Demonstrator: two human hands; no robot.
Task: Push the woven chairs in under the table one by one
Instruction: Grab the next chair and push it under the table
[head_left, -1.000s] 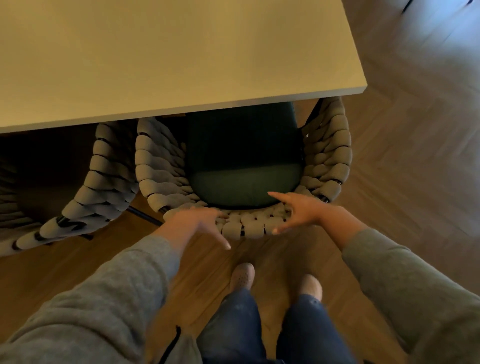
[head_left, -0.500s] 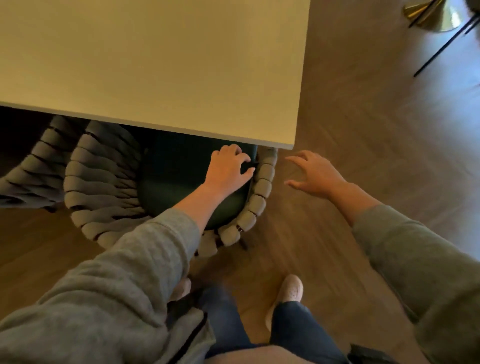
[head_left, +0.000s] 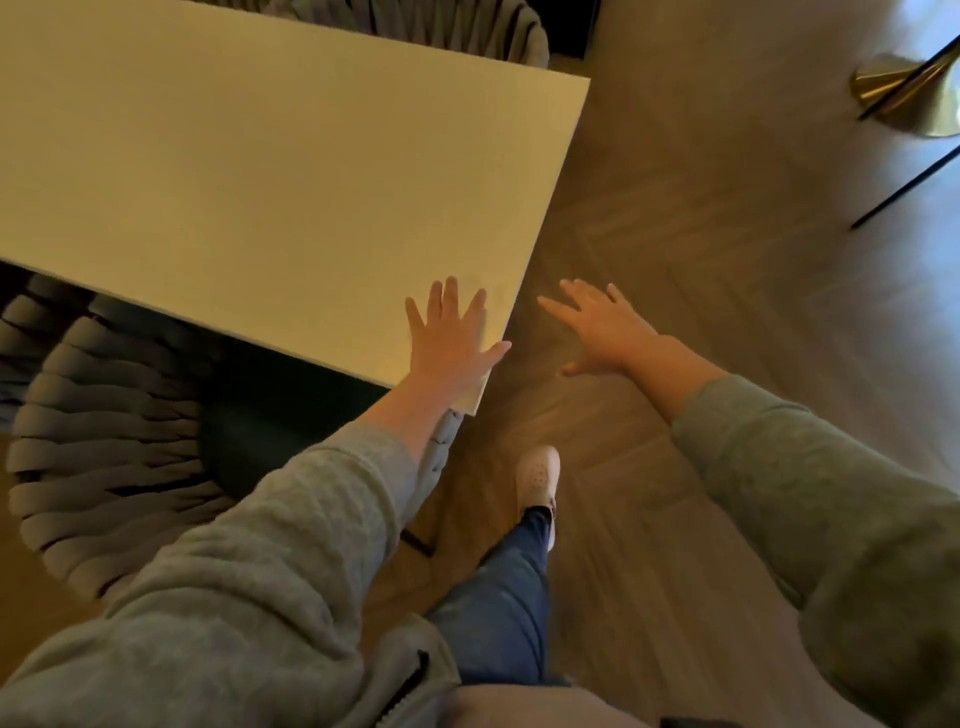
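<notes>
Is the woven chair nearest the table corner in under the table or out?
Partly in: the woven chair has its dark seat running under the table edge, while its curved back stands outside.

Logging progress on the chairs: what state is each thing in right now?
Near woven chair: seat partly under the table, back outside.
Far woven chair: at the table's far edge, mostly hidden.
Left hand: open, fingers spread, over the table corner.
Right hand: open, holding nothing.

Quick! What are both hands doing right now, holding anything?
Left hand: open, fingers spread over the table corner, holding nothing.
Right hand: open, fingers spread above the floor, holding nothing.
</notes>
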